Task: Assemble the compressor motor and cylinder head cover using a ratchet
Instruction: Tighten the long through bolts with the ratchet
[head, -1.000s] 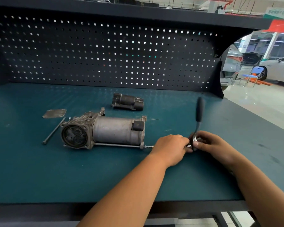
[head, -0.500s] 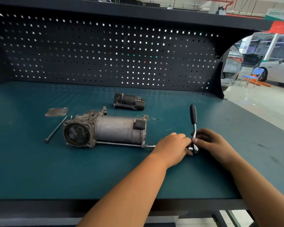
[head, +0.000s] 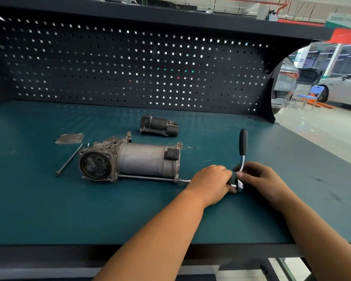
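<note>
While the grey cylindrical compressor motor (head: pixel 142 161) lies parallel to the teal bench's (head: pixel 49 209) front edge, its near through-bolt (head: pixel 148 177) runs right into the black-handled chrome ratchet (head: pixel 243 145); left hand (head: pixel 211 183) grips the extension (head: pixel 185 181), right hand (head: pixel 261 179) pinches the shank.

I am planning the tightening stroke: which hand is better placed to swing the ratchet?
Probably right: the right hand pinches the ratchet below its handle; the left hand grips the extension.

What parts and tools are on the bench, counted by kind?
Compressor: 1
Dark unit: 1
Cover plate: 1
Long bolts: 2, one loose, one fitted
Small fastener: 1
Ratchet: 1
Total: 7
</note>
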`<state>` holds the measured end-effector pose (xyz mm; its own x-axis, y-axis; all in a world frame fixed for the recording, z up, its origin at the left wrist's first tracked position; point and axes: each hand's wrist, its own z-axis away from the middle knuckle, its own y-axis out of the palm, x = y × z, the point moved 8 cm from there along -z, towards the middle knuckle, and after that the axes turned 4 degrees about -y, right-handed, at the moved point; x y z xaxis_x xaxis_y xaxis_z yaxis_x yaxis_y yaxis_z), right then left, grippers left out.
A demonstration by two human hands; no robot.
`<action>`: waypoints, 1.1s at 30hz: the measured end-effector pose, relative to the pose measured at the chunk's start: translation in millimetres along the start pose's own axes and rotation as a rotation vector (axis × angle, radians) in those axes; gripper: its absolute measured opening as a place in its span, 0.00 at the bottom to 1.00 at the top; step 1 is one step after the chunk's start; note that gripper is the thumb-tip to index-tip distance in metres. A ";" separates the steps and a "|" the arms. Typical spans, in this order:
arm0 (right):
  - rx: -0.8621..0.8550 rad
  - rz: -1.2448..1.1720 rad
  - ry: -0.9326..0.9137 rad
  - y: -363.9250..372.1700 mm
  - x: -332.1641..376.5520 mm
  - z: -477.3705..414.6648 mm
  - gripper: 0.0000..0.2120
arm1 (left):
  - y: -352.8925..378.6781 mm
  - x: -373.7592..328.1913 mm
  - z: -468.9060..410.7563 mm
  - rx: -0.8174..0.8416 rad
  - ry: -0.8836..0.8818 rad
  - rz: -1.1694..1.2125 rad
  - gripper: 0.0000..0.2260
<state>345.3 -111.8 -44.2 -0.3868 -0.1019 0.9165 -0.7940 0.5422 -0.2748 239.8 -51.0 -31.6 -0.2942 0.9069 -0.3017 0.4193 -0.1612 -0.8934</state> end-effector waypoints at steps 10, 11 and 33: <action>-0.030 -0.029 0.037 1.1 1.9 -0.9 0.03 | -0.7 3.4 0.9 -0.011 -0.033 0.061 0.14; -0.052 0.062 0.042 1.1 -0.1 -2.0 0.02 | -0.7 3.1 1.7 -0.008 -0.039 0.076 0.15; 0.046 0.091 0.008 5.9 4.8 1.4 0.03 | -9.8 8.3 0.2 -0.145 -0.042 0.058 0.09</action>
<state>338.1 -110.2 -41.8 -0.4550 -0.0470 0.8892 -0.7764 0.5100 -0.3703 233.1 -42.0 -25.4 -0.3002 0.8801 -0.3678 0.5552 -0.1523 -0.8176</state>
